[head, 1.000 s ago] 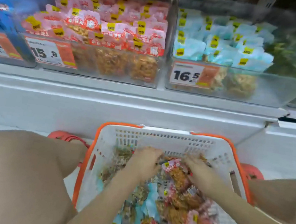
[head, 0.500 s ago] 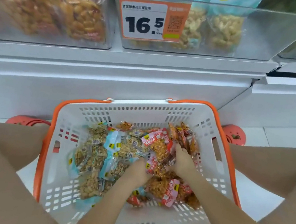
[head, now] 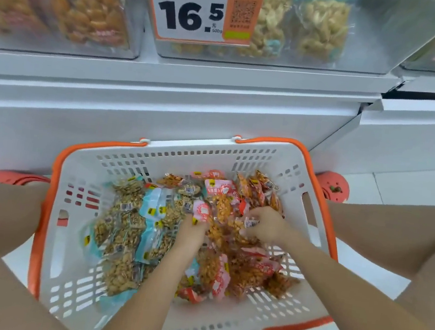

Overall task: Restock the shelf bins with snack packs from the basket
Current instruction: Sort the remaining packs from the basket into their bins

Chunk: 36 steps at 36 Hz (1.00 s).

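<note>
Hands dig in the basket — left hand pinches a pink snack pack, right hand curls round a clear pack among the red-pink packs.

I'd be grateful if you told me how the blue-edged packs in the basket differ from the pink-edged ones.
The blue-edged packs lie in the left half of the basket; the pink-edged packs fill the right half. The blue-edged packs hold paler, tan pieces; the pink-edged ones hold darker orange pieces. Both hands, left hand and right hand, are in the pink-edged packs, not the blue. Both kinds are small clear packs with yellow tags.
</note>
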{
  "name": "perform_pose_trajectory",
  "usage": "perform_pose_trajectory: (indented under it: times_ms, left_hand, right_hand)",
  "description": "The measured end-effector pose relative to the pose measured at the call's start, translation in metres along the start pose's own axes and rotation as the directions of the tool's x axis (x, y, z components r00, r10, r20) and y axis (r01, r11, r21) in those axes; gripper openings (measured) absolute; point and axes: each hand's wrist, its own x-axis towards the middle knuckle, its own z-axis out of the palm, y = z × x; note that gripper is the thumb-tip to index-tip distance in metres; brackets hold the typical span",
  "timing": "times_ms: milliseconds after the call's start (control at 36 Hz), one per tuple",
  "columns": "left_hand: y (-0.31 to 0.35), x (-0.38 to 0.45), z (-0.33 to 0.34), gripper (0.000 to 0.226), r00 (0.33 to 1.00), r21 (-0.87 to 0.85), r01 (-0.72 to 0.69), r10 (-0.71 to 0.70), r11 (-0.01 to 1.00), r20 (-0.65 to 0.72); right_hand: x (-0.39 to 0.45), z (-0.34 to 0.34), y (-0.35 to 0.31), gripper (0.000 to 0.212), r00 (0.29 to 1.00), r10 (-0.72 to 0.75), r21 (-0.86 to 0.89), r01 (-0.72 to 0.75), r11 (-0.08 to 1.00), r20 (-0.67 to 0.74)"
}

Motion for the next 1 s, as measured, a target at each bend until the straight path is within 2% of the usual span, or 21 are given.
perform_pose_trajectory:
  times_ms: [83, 139, 194, 250, 306, 361, 417, 500, 556, 611, 667, 694, 722, 778, 833, 861, 889, 917, 944, 1000]
  left_hand:
    - [0.013, -0.004, -0.027, 0.060, 0.985, -0.083, -0.094, 0.080, 0.992, -0.154]
    - [0.027, -0.008, -0.049, 0.057, 0.970, -0.167, -0.154, 0.117, 0.974, -0.214]
    - [0.045, -0.015, -0.067, 0.052, 0.955, -0.219, -0.216, 0.159, 0.952, -0.252]
    - [0.065, -0.026, -0.083, 0.031, 0.929, -0.302, -0.315, 0.228, 0.900, -0.291]
    - [0.087, -0.040, -0.099, 0.008, 0.915, -0.407, -0.381, 0.274, 0.830, -0.297]
    - [0.113, -0.060, -0.114, 0.013, 0.943, -0.568, -0.333, 0.252, 0.752, -0.220]
    - [0.139, -0.085, -0.127, 0.022, 0.969, -0.683, -0.231, 0.224, 0.692, -0.101]
    - [0.166, -0.116, -0.137, 0.051, 0.937, -0.764, -0.201, 0.348, 0.614, 0.033]
    - [0.170, -0.127, -0.138, 0.055, 0.926, -0.753, -0.160, 0.362, 0.638, 0.111]
    - [0.169, -0.132, -0.139, 0.053, 0.934, -0.707, -0.119, 0.320, 0.697, 0.158]
    - [0.166, -0.134, -0.139, 0.056, 0.931, -0.672, -0.097, 0.306, 0.735, 0.200]
    - [0.164, -0.134, -0.138, 0.055, 0.928, -0.668, -0.091, 0.306, 0.739, 0.212]
    - [0.161, -0.135, -0.136, 0.055, 0.923, -0.666, -0.086, 0.312, 0.741, 0.227]
    - [0.158, -0.139, -0.132, 0.056, 0.894, -0.661, -0.068, 0.340, 0.747, 0.292]
    - [0.158, -0.145, -0.127, 0.064, 0.841, -0.667, -0.040, 0.385, 0.744, 0.380]
    - [0.158, -0.148, -0.124, 0.071, 0.811, -0.668, -0.043, 0.416, 0.743, 0.411]
    - [0.159, -0.152, -0.122, 0.077, 0.783, -0.661, -0.063, 0.448, 0.748, 0.432]
    - [0.159, -0.153, -0.121, 0.082, 0.764, -0.652, -0.094, 0.474, 0.753, 0.438]
    - [0.159, -0.156, -0.120, 0.082, 0.756, -0.639, -0.133, 0.494, 0.758, 0.430]
    - [0.159, -0.158, -0.118, 0.069, 0.755, -0.603, -0.248, 0.541, 0.759, 0.371]
  right_hand:
    - [-0.005, -0.021, -0.030, 0.046, 1.000, -0.022, 0.201, 0.021, 0.979, 0.000]
    - [-0.011, -0.035, -0.054, 0.044, 1.000, -0.013, 0.383, 0.005, 0.924, 0.019]
    - [-0.021, -0.049, -0.078, 0.044, 1.000, -0.024, 0.493, 0.019, 0.870, 0.004]
    - [-0.033, -0.065, -0.099, 0.042, 0.998, -0.069, 0.537, 0.062, 0.841, -0.008]
    - [-0.050, -0.084, -0.118, 0.022, 0.990, -0.144, 0.588, 0.111, 0.801, 0.009]
    - [-0.068, -0.103, -0.135, 0.009, 0.976, -0.214, 0.664, 0.128, 0.737, 0.049]
    - [-0.087, -0.121, -0.152, 0.011, 0.968, -0.243, 0.757, 0.109, 0.645, 0.068]
    - [-0.114, -0.141, -0.171, 0.013, 0.949, -0.309, 0.781, 0.144, 0.608, 0.065]
    - [-0.127, -0.149, -0.177, 0.020, 0.919, -0.391, 0.763, 0.219, 0.607, 0.047]
    - [-0.135, -0.150, -0.179, 0.016, 0.891, -0.454, 0.747, 0.315, 0.585, -0.020]
    - [-0.138, -0.145, -0.180, 0.015, 0.839, -0.510, 0.646, 0.498, 0.578, -0.190]
    - [-0.140, -0.141, -0.182, 0.019, 0.782, -0.544, 0.564, 0.608, 0.559, -0.304]
    - [-0.142, -0.137, -0.185, 0.024, 0.696, -0.581, 0.464, 0.716, 0.521, -0.422]
    - [-0.145, -0.132, -0.190, 0.031, 0.440, -0.682, 0.164, 0.887, 0.432, -0.584]
    - [-0.142, -0.126, -0.193, 0.025, 0.199, -0.815, -0.202, 0.912, 0.357, -0.544]
    - [-0.137, -0.120, -0.191, 0.024, 0.118, -0.872, -0.359, 0.878, 0.315, -0.475]
    - [-0.131, -0.112, -0.188, 0.025, 0.079, -0.914, -0.470, 0.838, 0.277, -0.398]
    - [-0.124, -0.104, -0.184, 0.026, 0.078, -0.942, -0.530, 0.810, 0.251, -0.327]
    - [-0.119, -0.096, -0.180, 0.027, 0.103, -0.955, -0.547, 0.800, 0.245, -0.277]
    - [-0.115, -0.086, -0.175, 0.030, 0.162, -0.961, -0.523, 0.812, 0.258, -0.223]
